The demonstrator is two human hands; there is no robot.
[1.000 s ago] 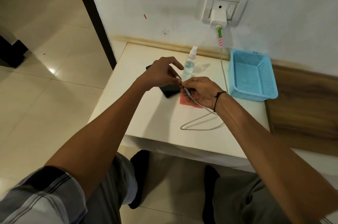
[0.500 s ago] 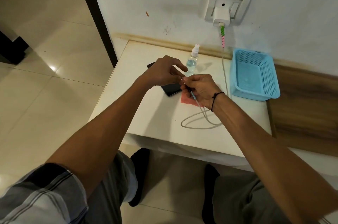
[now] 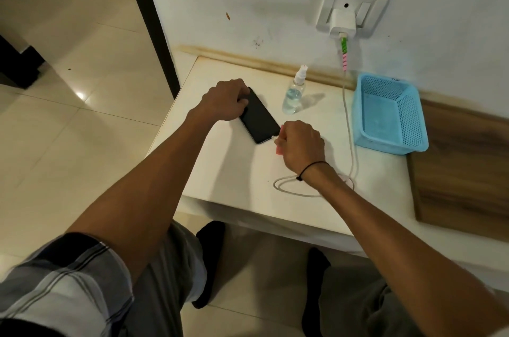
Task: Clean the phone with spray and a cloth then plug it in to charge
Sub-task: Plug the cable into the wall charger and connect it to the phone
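**Connector at the phone's port, far end braced**

The right hand [image 3: 298, 141] is curled into a loose fist, fingertips pinched on the plug end of the charging cable [image 3: 349, 127] and holding it against the near short edge of the smartphone [image 3: 259, 116]; whether the connector is fully seated cannot be told. The left hand [image 3: 223, 101] lies over the phone's far end, fingers pressing down on it.

The phone lies flat, screen up, on the white table [image 3: 234, 171], with a sliver of pink cloth [image 3: 277, 150] showing under the right hand. It looks rigid, with slick glass likely to skate on the tabletop, so bracing the far end seems wise. The cable is limp; it is best held right at the stiff plug.

The spray bottle [image 3: 294, 94] stands just behind, a blue basket [image 3: 413, 127] to the right, and the charger [image 3: 343, 24] sits in the wall socket.
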